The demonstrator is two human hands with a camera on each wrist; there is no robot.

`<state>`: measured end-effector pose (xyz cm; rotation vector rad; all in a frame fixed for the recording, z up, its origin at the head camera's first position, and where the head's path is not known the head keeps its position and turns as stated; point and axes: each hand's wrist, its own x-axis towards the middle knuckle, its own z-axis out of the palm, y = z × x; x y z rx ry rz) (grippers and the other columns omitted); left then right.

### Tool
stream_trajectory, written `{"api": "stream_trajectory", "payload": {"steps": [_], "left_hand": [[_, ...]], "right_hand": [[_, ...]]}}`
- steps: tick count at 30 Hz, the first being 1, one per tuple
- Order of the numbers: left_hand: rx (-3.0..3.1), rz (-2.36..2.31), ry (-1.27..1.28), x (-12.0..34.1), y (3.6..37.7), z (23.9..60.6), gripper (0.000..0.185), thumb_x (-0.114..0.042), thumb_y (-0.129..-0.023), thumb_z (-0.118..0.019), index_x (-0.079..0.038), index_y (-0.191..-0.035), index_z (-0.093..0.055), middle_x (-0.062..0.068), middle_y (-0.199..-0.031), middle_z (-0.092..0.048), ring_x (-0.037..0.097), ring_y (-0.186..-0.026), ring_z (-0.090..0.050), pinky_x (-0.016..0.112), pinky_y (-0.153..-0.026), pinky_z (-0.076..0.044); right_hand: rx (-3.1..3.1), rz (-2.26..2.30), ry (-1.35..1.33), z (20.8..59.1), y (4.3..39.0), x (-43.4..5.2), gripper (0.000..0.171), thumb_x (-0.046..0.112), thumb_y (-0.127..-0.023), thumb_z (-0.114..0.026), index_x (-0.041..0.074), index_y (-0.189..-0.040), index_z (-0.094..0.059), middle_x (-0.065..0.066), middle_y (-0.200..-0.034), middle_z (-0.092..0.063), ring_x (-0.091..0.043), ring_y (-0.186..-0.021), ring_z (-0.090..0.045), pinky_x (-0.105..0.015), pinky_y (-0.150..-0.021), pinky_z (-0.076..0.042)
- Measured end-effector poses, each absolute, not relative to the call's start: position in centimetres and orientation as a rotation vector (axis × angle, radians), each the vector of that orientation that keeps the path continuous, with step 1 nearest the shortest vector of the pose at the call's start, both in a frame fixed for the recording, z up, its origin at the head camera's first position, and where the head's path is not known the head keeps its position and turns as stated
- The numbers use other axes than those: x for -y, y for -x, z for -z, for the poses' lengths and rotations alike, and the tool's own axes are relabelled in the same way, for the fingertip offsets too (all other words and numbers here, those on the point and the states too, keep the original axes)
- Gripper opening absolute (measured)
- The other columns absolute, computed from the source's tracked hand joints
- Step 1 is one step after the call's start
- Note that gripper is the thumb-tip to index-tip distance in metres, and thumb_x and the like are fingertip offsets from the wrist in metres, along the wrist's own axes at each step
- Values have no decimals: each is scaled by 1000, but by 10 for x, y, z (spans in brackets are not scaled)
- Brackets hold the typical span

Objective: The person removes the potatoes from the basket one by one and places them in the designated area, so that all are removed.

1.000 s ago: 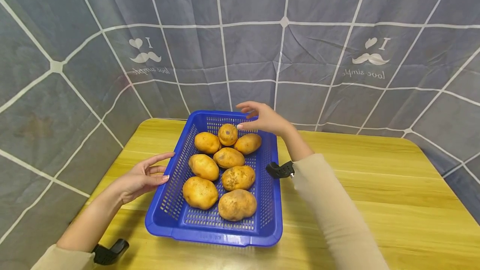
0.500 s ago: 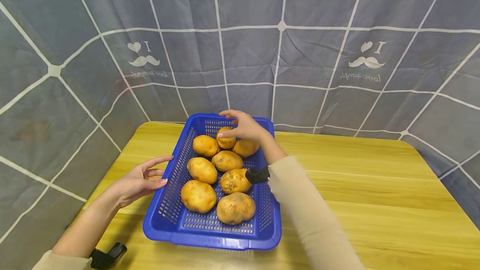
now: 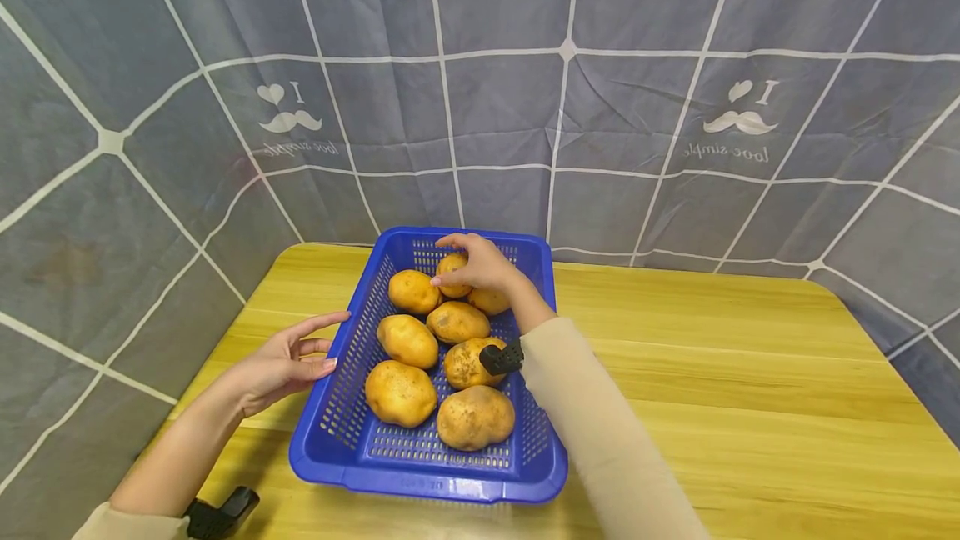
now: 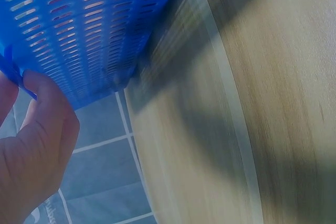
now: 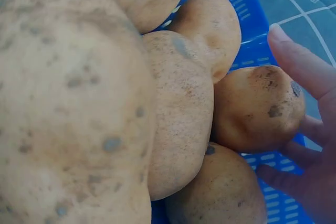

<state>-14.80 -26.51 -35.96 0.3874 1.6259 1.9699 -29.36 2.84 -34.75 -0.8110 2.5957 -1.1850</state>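
The right hand [image 3: 480, 269] has dropped onto the far potato [image 3: 450, 267], fingers curling around it. The left hand [image 3: 281, 361], fingers apart, touches the blue basket's [image 3: 337, 373] side.

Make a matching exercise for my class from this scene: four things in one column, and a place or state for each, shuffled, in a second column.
Things
1. right hand
2. left hand
3. blue basket
4. curtain

Places or states
A. hangs behind the table, grey with white lines
B. rests against the outer left wall of the basket
C. stands on the wooden table and holds potatoes
D. lies on the potato at the far end of the basket

Pairs: 1-D, 2-B, 3-C, 4-A
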Motion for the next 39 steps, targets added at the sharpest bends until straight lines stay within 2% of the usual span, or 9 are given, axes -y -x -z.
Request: {"api": "stream_trajectory", "payload": {"steps": [6, 13, 28, 39], "left_hand": [[-1599, -1984, -402, 265, 148, 359, 53, 8, -90, -52, -28, -130, -48, 10, -109, -61, 23, -94, -64, 36, -81, -55], [-1610, -1978, -373, 265, 149, 358, 53, 7, -90, -53, -28, -129, -48, 10, -109, -61, 23, -94, -64, 36, -82, -54], [-1621, -1970, -337, 264, 148, 357, 53, 7, -89, -55, -27, -129, -48, 11, -108, -60, 23, -94, -64, 37, -81, -55], [-1570, -1999, -357, 265, 150, 360, 54, 9, -89, -54, -28, -128, -51, 10, -107, -61, 22, -94, -64, 36, -81, -54]], "right_hand": [[-2638, 1066, 816, 349, 295, -27, 62, 28, -76, -78, 11, -131, -53, -8, -129, -52, -23, -117, -47, -37, -100, -40], [-2669, 1015, 813, 349, 295, -27, 58, 28, -76, -78, 9, -127, -57, -9, -127, -54, -25, -118, -47, -37, -99, -42], [-2665, 1052, 851, 347, 291, -29, 54, 28, -76, -78, 7, -122, -60, -9, -121, -56, -22, -105, -51, -30, -81, -49], [-2655, 1135, 871, 342, 284, -34, 53, 27, -76, -78, 8, -121, -60, -9, -119, -55, -22, -100, -52, -30, -79, -50]]}}
